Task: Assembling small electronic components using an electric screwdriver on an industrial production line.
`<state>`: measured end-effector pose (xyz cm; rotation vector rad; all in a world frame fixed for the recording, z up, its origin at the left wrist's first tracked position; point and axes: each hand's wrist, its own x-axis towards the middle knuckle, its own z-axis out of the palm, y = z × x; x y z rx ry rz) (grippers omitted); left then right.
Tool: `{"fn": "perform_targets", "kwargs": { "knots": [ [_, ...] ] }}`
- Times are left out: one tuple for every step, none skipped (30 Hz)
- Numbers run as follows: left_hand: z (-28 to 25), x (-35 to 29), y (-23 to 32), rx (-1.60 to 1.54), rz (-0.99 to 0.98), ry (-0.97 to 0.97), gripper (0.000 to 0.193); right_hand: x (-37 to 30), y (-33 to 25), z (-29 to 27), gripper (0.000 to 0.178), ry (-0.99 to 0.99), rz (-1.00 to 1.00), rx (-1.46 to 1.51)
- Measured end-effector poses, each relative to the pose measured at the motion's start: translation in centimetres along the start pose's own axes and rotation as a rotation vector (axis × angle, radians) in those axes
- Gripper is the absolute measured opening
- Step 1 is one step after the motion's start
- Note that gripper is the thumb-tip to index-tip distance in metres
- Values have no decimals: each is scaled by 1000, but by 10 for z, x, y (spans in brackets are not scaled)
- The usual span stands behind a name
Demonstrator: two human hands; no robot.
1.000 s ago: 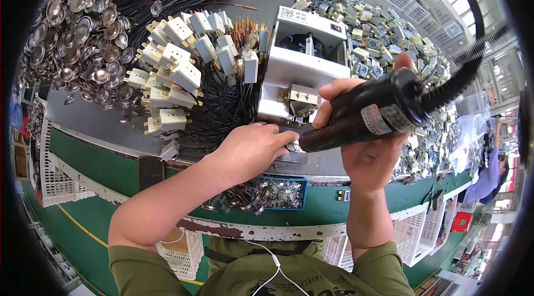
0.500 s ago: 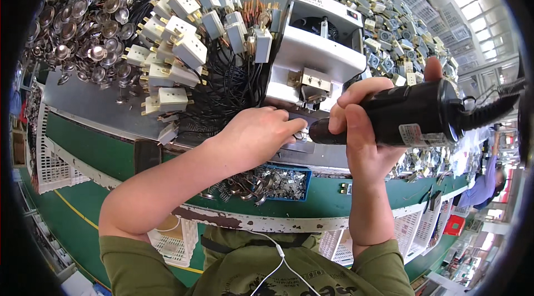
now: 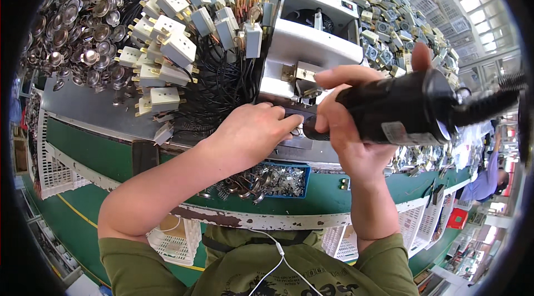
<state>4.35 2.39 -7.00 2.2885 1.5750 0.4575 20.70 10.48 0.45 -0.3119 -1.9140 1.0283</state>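
My right hand (image 3: 356,140) is wrapped round a black electric screwdriver (image 3: 397,107), which lies nearly level with its nose pointing left. That nose reaches a small pale part (image 3: 298,129) at the fingertips of my left hand (image 3: 258,129). The left fingers are closed on the part, and most of it is hidden under them. Just beyond both hands stands a silver metal screw feeder (image 3: 318,44) with a small block at its front. Black wires (image 3: 222,82) run up beside my left hand.
White plug-like blocks (image 3: 178,47) are heaped at the left, with round metal cups (image 3: 69,15) farther left. Grey switch-like parts (image 3: 384,29) pile up behind the feeder. A blue tray (image 3: 307,182) of small metal pieces sits at the near edge. Another person (image 3: 483,185) is far right.
The screwdriver and my right hand have shifted slightly left and nearer my left fingertips. My left hand keeps its hold on the small part, and the whole view has shifted a little.
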Motion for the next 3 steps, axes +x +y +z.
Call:
{"fn": "perform_targets", "kwargs": {
  "knots": [
    [1,0,0,36,12,44,27,3,-2,1,104,-14,10,-37],
    [2,-1,1,70,25,87,26,6,-3,2,100,9,-6,-19],
    [1,-1,5,72,30,82,26,5,-3,2,100,16,-5,-20]
  ]
}}
